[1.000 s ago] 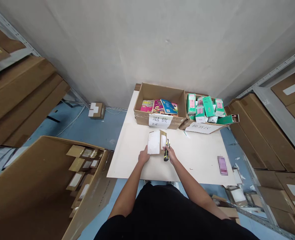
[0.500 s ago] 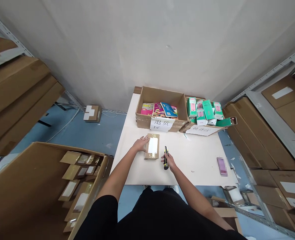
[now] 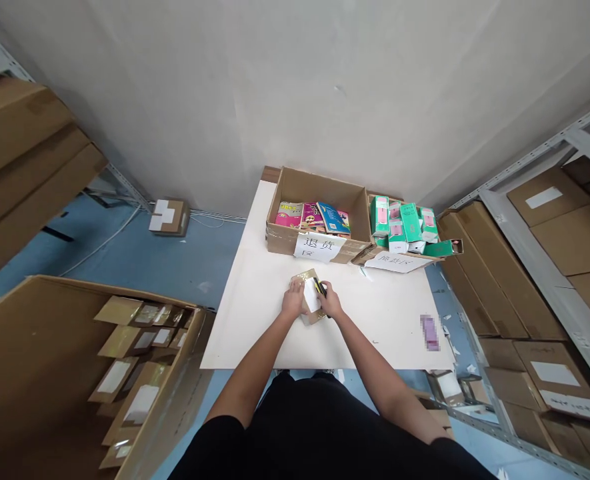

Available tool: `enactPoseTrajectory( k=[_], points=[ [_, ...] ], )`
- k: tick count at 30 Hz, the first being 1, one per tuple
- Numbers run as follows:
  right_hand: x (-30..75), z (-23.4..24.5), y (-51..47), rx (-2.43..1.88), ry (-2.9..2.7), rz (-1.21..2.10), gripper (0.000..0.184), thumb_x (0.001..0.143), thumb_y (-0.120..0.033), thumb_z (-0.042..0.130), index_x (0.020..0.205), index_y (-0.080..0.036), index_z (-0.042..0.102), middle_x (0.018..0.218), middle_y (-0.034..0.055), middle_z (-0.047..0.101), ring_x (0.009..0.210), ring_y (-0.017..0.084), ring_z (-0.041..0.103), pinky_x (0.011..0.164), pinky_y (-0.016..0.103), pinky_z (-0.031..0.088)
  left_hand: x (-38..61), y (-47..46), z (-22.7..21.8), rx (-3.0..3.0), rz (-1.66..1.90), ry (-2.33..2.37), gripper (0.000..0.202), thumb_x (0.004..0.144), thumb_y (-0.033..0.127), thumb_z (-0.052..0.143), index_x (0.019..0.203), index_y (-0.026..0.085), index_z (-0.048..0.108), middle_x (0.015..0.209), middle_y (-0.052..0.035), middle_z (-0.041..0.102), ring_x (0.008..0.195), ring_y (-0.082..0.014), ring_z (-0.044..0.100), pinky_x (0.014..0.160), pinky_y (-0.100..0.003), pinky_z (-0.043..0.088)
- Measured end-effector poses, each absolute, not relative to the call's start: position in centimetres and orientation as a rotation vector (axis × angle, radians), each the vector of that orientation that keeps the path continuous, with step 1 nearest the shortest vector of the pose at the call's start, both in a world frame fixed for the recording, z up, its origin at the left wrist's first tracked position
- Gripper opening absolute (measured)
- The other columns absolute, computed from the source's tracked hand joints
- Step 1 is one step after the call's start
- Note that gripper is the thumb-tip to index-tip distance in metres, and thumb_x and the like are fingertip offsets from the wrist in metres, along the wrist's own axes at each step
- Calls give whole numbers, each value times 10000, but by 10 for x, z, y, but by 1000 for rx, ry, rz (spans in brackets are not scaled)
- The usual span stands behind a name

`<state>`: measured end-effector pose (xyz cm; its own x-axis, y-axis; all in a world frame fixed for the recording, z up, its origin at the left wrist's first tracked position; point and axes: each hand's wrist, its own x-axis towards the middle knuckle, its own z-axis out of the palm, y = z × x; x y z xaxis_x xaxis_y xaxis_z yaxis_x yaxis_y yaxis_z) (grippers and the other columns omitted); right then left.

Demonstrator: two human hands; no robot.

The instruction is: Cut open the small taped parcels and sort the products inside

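Observation:
A small taped cardboard box (image 3: 305, 275) with a white label lies turned at a slant on the white table (image 3: 255, 333). My left hand (image 3: 293, 299) grips its left side. In my right hand (image 3: 329, 301) is a black and yellow utility knife (image 3: 319, 287), wrapped by the fingers and held over the box's right side. Whether the blade touches the tape cannot be made out.
Behind the box stand an open carton (image 3: 319, 247) of books and another carton (image 3: 399, 262) of green-and-white boxes. A purple item (image 3: 429, 332) lies at the table's right. A large carton (image 3: 25, 313) of parcels stands left; shelves with cartons (image 3: 499, 267) line the right.
My right hand has brought the utility knife leftward onto the box. The box has turned from straight to slanted, with my left hand still on it. The view has shifted a little.

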<state>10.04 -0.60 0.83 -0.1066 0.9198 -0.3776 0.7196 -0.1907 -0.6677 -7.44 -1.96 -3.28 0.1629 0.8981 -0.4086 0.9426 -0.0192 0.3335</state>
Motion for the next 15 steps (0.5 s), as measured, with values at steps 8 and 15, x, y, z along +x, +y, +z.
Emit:
enactPoseTrajectory(
  k=[8,15],
  points=[
    [47,19,40,-2074,-2397,874,412,1029,-201,514,1437,-256,495,1233,96,755,1084,254,718,850,294,473,-75,-20,-26,1762,-3,1747,1272,603,358,984,1631,184,256,1745,-241,237,1642,-360,172,1269,-440,292],
    [38,14,28,-2174,-2478,805,526,996,-197,561,1511,-218,455,1253,134,739,1108,280,710,847,308,475,-71,-20,-19,1735,-57,1749,1144,623,350,963,1576,238,340,1766,-195,202,1649,-335,147,1278,-475,268]
  ],
)
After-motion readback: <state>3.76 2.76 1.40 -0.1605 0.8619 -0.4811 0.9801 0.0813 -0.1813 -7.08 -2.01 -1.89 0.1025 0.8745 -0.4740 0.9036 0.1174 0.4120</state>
